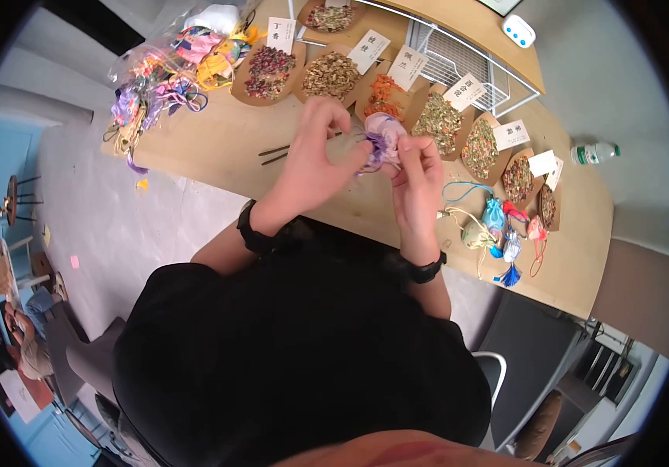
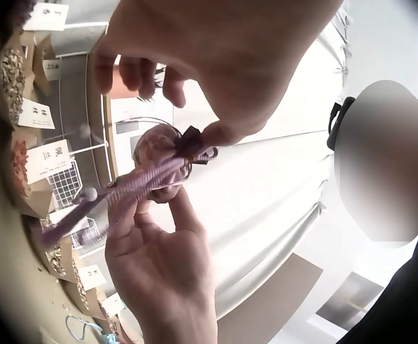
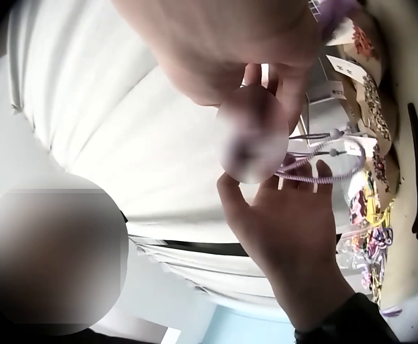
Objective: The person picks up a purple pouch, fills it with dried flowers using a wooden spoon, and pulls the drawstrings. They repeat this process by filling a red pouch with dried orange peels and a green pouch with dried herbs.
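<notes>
A small lilac drawstring pouch [image 1: 385,128] with a dark purple gathered neck is held up over the table between both hands. My right hand [image 1: 418,183] pinches its body between thumb and fingers. The thumb of my left hand [image 1: 315,159] touches the gathered neck, while its other fingers bend loosely, apart from the thumb. In the left wrist view, a purple cord [image 2: 141,183] hangs from the neck past the right fingers. Seen from the right wrist, the pouch [image 3: 252,136] is blurred, and the cord loops out beside the left fingertips.
Behind the hands, several paper trays [image 1: 330,75] hold dried flowers and herbs, with labels. Plastic-wrapped colourful pouches [image 1: 194,58] lie at the left. Dark thin sticks [image 1: 276,153] rest near the left hand. Finished-looking pouches [image 1: 492,218] lie right; a bottle [image 1: 595,153] stands beyond.
</notes>
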Motion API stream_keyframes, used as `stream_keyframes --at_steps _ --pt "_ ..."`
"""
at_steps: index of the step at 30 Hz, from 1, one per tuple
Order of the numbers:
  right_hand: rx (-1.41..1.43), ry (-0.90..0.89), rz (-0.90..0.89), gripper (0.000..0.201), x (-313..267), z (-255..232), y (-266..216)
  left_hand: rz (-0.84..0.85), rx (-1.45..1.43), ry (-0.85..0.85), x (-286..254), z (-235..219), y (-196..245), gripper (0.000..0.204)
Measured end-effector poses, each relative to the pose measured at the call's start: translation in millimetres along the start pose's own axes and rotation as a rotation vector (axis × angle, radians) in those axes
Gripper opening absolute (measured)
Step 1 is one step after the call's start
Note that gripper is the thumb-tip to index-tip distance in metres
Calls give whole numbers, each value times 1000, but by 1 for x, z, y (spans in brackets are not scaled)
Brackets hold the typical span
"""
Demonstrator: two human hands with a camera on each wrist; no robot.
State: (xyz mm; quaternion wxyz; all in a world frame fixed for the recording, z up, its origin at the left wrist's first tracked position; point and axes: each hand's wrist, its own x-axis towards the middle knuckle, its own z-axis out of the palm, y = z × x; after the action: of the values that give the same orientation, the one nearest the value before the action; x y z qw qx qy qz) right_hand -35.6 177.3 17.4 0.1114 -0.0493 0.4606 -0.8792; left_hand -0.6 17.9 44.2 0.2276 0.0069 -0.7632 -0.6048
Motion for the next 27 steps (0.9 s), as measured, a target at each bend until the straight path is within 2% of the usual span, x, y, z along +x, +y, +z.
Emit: stream_keyframes --at_steps 2,5,7,8,10,11,13,14,16,19,23,27 --pt "-83 -6 -10 12 -5 6 7 -367 -216 -226 -5 -17 -8 17" --pt "-297 -146 -22 15 -8 0 14 -414 -16 -264 -10 -30 -13 14" --pt "-442 -191 11 17 -7 -5 12 -212 71 -213 -11 -32 -25 13" --pt "-650 -203 -127 18 -4 -5 10 -111 112 -193 -11 -32 -29 13" --pt "-1065 -211 -410 23 2 -6 4 -228 34 -256 -12 -37 -30 11" --pt "-1156 -201 -454 23 2 -3 0 -286 -3 -290 -12 -37 -28 10" --pt "-1337 -174 -537 25 -1 6 -10 -100 96 -255 -16 -30 -22 10" --pt "-1240 -232 -405 23 -3 7 -10 -7 144 -237 -17 -28 -20 11" --pt "-1030 -337 -146 20 -8 9 -11 -5 158 -293 -18 -27 -20 10" --pt "-1049 -391 -107 15 -10 9 -16 -41 124 -363 -17 -29 -22 8" --pt "-1217 -433 -174 13 -12 7 -21 -74 131 -400 -20 -30 -20 6" --pt "-1238 -494 -99 12 -16 5 -23 -51 140 -430 -25 -24 -17 8"
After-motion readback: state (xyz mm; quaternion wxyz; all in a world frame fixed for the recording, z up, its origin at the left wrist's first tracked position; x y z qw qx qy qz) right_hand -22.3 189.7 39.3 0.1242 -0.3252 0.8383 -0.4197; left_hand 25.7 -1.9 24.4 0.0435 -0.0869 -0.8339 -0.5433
